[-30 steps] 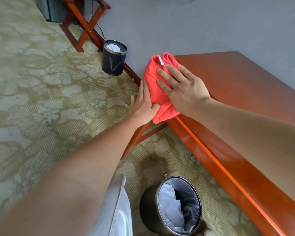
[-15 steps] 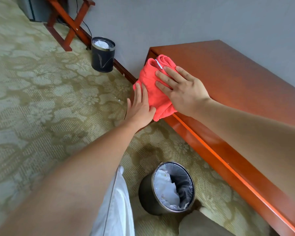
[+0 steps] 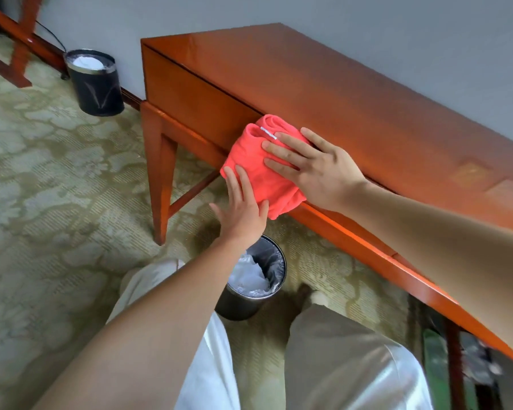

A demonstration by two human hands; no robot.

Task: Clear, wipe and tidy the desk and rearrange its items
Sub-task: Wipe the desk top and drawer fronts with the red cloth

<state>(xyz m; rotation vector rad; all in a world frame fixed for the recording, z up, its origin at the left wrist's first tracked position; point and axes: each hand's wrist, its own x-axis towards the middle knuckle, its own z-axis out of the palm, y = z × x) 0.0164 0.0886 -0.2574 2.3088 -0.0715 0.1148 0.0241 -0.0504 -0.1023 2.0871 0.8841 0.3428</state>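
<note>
Red fleecy cloth [image 3: 258, 170] bunched over the front edge of the glossy lacquered desk [image 3: 353, 93], pressed flat by straight fingers of the right hand [image 3: 317, 170] and braced by the left hand [image 3: 240, 205], its fingers straight too, nothing clenched. Looks like mid-wipe on the edge. Next probably calls for sliding the 2 along that slick, hard rim with even pressure, above the round metal bin [image 3: 267, 279].

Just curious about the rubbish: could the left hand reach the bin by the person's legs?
Probably yes: the left hand holds nothing, and the bin stands open just below it, with nothing between.
</note>
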